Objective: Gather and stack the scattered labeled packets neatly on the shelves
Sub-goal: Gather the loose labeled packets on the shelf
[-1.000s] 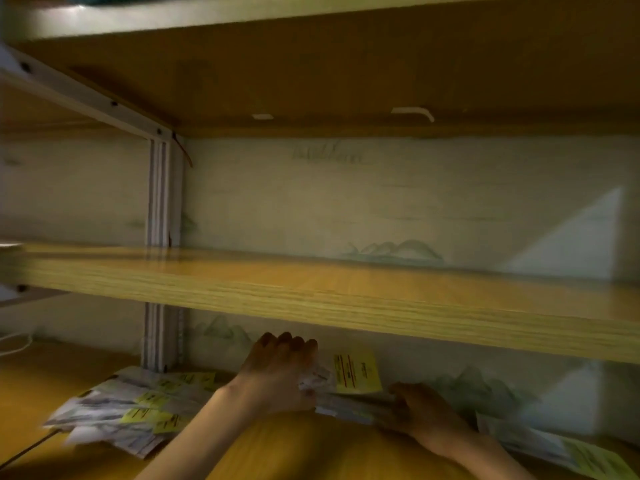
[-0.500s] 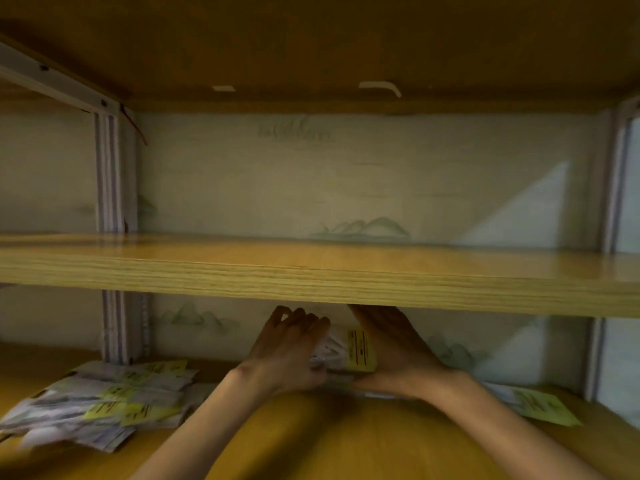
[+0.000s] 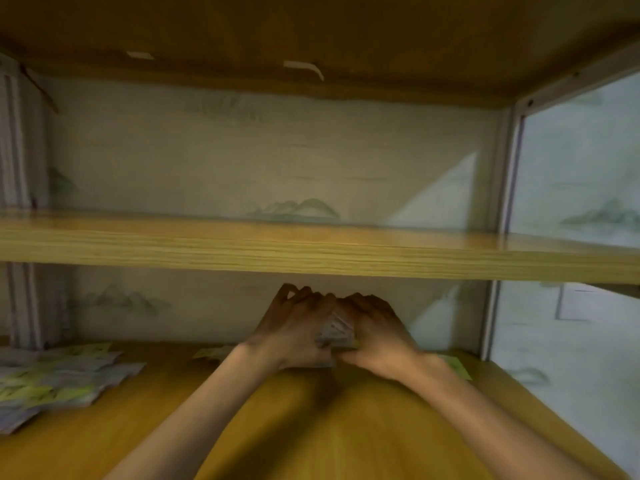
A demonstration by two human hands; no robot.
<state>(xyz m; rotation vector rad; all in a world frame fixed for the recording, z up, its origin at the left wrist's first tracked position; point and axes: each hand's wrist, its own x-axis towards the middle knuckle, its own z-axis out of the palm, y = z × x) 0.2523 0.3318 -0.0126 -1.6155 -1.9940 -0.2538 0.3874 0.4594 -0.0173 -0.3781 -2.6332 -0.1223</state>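
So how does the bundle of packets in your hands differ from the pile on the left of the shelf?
The bundle is gathered tight between the left hand and right hand, at the back of the lower shelf; the pile lies loose, touched by neither hand. The bundle looks compact; the pile is fanned out and wider. Both are pale packets.

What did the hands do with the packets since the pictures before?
The right hand came in from the right to meet the left hand, and both now hold the bundle of packets upright between them; its yellow label no longer shows. The camera also swung right. The loose heap of packets at the left stayed put on the lower shelf.
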